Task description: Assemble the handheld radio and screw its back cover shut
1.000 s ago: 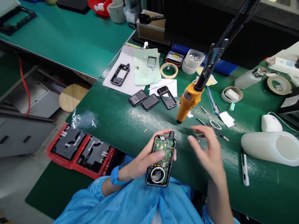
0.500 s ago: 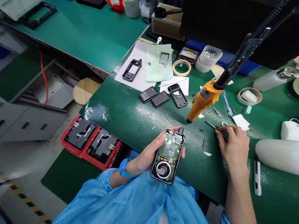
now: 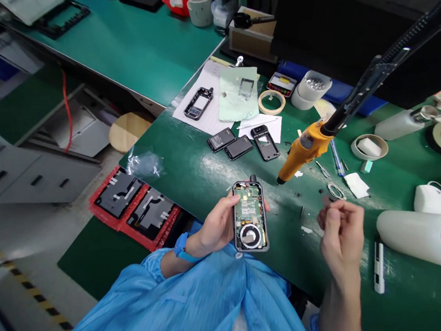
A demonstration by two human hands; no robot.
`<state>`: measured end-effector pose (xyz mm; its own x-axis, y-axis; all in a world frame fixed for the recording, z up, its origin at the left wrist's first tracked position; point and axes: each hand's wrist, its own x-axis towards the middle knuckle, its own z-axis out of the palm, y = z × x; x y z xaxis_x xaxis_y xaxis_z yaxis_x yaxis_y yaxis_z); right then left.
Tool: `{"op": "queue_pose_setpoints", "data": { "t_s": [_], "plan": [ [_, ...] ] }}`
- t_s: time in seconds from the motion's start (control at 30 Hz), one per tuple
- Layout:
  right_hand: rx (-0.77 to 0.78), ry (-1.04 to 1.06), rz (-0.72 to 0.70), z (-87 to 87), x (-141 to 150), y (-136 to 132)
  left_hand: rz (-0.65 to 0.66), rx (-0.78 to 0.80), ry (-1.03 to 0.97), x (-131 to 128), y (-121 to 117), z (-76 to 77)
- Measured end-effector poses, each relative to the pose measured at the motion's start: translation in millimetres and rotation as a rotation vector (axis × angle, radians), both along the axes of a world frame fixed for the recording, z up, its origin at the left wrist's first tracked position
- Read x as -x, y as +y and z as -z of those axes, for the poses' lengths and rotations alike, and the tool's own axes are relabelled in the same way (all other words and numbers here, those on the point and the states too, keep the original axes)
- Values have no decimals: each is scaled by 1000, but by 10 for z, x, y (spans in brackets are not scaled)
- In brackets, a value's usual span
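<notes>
In my left hand (image 3: 220,221) rests a handheld phone-like device (image 3: 251,199) with a stub antenna, its inside facing up. A green circuit board and a round white-ringed part, perhaps a speaker, show within its black frame. My right hand (image 3: 341,232) is raised over the bench to the right, fingers curled together. A dark, blurred tip at the fingers seems to belong to the tweezers (image 3: 331,199); most of them is hidden. Beyond the device hangs an orange electric screwdriver (image 3: 303,150), its tip near the bench.
Two dark battery-like blocks (image 3: 239,147), a black back housing (image 3: 265,143) and a front housing (image 3: 199,103) lie further back. A masking tape roll (image 3: 271,102) and a cup of screws (image 3: 311,89) stand behind. A white bottle-shaped object (image 3: 419,234) lies at right.
My right hand has lifted off the bench and turned, and the tweezers' long tip no longer points left. The device in my left hand has tilted the other way.
</notes>
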<state>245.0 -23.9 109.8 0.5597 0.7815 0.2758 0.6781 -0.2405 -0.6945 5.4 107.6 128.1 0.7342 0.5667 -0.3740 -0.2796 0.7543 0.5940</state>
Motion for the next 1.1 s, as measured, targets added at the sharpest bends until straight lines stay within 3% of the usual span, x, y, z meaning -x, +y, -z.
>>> {"op": "queue_pose_setpoints", "data": {
  "t_s": [0.17, 0.3, 0.7, 0.9, 1.1],
  "plan": [
    [-87, 286, -277, -355, 638, 5, -48, -55, 75, -10, 21, -28],
    [-2, 510, -362, -426, 871, 169, -40, -102, 66, -40, -26, -48],
    [95, 679, -355, -329, 885, 174, -8, -169, 55, -44, -88, -78],
    [38, 787, -338, -276, 879, 102, 33, -152, 51, 1, -80, -47],
    [-30, 880, -360, -260, 871, 54, 128, -271, 37, 76, -72, -50]
  ]
}}
